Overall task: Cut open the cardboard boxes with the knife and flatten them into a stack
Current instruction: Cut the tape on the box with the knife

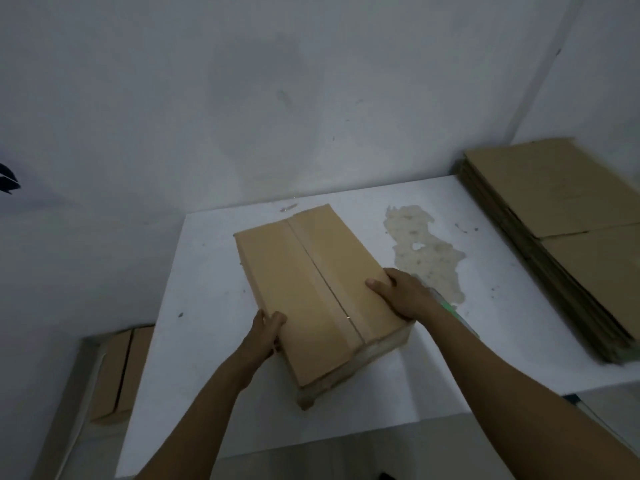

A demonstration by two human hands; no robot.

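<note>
L of the grip, down past the table edge: another cardboard box (119, 374) on the lower level, dark slit along its top seam, well apart from the hands. Small dark object (8, 178) on the wall far L, can't tell what.

Left hand (268, 332) clamped on the near-L side of the box (311, 292), thumb on top face, fingers wrapped down the side. Right hand (398, 294) closed on the near-R edge, thumb flat on top, rest of fingers hidden behind the side. Both arms bare. Box sits on the white table (214, 271), rotated, near corner pointing at the camera. Top flaps shut, centre seam running away from the grip w/ a tape strip; clear tape also along the near bottom edge.

Just R of the right hand: greenish thing (446, 304) under the wrist, blurred, can't ID. Beyond it a rough beige patch (422, 251) where the table surface has peeled.

Far R: stack of flattened cardboard (561, 237), many sheets, edges roughly aligned, against the wall corner, overhanging the table's R side. Well apart from the box.

Free tabletop all round the box; L edge of table near the left hand, front edge under the forearms. Wall plain, scuffed.
</note>
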